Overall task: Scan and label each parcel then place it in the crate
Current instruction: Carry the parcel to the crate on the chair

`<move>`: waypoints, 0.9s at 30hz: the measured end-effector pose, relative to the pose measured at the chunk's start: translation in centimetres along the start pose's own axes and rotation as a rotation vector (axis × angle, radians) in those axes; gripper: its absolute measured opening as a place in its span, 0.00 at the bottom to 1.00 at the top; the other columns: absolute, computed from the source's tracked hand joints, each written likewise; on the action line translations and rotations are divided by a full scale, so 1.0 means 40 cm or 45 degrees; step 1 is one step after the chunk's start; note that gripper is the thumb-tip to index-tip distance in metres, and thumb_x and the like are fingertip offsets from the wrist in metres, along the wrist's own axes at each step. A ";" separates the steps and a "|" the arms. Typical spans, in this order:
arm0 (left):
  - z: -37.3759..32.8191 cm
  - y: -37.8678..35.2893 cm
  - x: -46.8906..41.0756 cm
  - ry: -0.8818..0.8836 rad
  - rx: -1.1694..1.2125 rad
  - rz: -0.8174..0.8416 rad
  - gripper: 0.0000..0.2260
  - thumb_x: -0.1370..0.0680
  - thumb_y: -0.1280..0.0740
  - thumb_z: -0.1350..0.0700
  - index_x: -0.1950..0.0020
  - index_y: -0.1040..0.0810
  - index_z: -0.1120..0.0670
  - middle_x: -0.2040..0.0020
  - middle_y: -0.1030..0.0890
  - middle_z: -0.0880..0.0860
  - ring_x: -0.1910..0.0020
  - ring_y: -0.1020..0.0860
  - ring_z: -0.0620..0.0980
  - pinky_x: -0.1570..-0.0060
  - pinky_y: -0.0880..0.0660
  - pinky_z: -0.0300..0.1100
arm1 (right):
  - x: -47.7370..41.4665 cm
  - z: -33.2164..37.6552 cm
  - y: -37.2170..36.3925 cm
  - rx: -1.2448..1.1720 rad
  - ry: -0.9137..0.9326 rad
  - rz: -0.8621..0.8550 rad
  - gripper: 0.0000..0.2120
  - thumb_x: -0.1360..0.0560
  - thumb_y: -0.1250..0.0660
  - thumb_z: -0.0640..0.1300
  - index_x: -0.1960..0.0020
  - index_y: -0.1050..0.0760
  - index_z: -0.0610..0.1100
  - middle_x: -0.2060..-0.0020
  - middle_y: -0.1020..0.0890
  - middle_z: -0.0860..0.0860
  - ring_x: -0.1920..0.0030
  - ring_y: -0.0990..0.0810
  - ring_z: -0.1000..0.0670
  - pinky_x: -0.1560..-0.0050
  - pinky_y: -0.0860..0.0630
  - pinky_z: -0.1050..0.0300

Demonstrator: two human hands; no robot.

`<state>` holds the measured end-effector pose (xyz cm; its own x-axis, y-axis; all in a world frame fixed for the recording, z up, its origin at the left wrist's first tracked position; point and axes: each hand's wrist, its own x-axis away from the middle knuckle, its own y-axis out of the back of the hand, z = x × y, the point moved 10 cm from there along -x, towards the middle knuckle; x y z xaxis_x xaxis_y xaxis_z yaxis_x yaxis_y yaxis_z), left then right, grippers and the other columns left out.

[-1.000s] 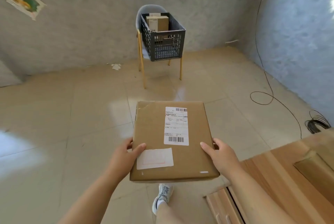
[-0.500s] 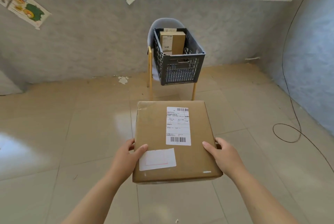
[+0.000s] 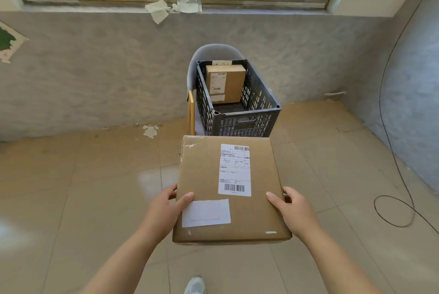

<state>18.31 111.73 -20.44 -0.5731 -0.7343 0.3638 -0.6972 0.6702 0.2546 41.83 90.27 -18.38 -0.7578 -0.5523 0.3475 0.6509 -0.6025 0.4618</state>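
Observation:
I carry a flat brown cardboard parcel (image 3: 204, 175) level in front of me; it bears a white barcode label and a blank white sticker. My left hand (image 3: 164, 210) grips its left edge, thumb on top. At the right edge my right hand (image 3: 292, 213) grips it the same way. Just beyond the parcel's far edge a dark grey slatted crate (image 3: 244, 122) sits on a chair. Inside the crate a smaller brown labelled parcel (image 3: 234, 84) leans against the back wall.
The crate's chair (image 3: 191, 113) has a pale grey back and yellow legs and stands against the grey wall under a window. A black cable (image 3: 394, 210) loops on the tiled floor at right. Paper scraps (image 3: 150, 131) lie on the floor left of the chair.
I have walked toward the crate, which now looks larger and sits right past the parcel's far edge. The wooden table at lower right has left the view. Both hands keep the same hold.

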 end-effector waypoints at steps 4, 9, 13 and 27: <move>-0.092 0.019 -0.173 -0.002 0.015 -0.012 0.14 0.25 0.31 0.51 0.40 0.24 0.45 0.46 0.19 0.47 0.55 0.19 0.41 0.59 0.27 0.36 | -0.156 0.093 0.004 -0.042 0.005 -0.035 0.05 0.25 0.31 0.50 0.52 0.21 0.50 0.57 0.16 0.57 0.58 0.17 0.56 0.61 0.24 0.61; -0.201 -0.001 -0.359 -0.019 0.042 -0.027 0.13 0.26 0.30 0.53 0.43 0.27 0.44 0.48 0.21 0.44 0.54 0.20 0.41 0.62 0.27 0.34 | -0.358 0.160 0.028 -0.043 -0.010 -0.056 0.05 0.25 0.30 0.46 0.54 0.20 0.45 0.58 0.15 0.53 0.58 0.17 0.53 0.63 0.23 0.61; -0.281 -0.023 -0.535 -0.044 0.055 -0.056 0.18 0.27 0.28 0.53 0.40 0.28 0.46 0.46 0.21 0.47 0.49 0.20 0.45 0.54 0.25 0.40 | -0.558 0.225 0.060 -0.052 0.047 -0.061 0.06 0.26 0.29 0.45 0.52 0.23 0.45 0.56 0.17 0.53 0.56 0.18 0.55 0.69 0.29 0.68; -0.621 -0.052 -1.088 -0.183 -0.003 -0.292 0.23 0.28 0.28 0.59 0.38 0.30 0.41 0.44 0.24 0.43 0.47 0.24 0.45 0.49 0.28 0.41 | -1.233 0.539 0.150 -0.078 0.220 -0.104 0.27 0.30 0.26 0.36 0.33 0.29 0.43 0.44 0.23 0.49 0.50 0.23 0.53 0.50 0.26 0.61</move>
<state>55.42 144.96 -14.54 -0.4559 -0.8745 0.1657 -0.8148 0.4850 0.3176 82.13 126.34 -15.16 -0.7925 -0.5877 0.1629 0.5931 -0.6806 0.4301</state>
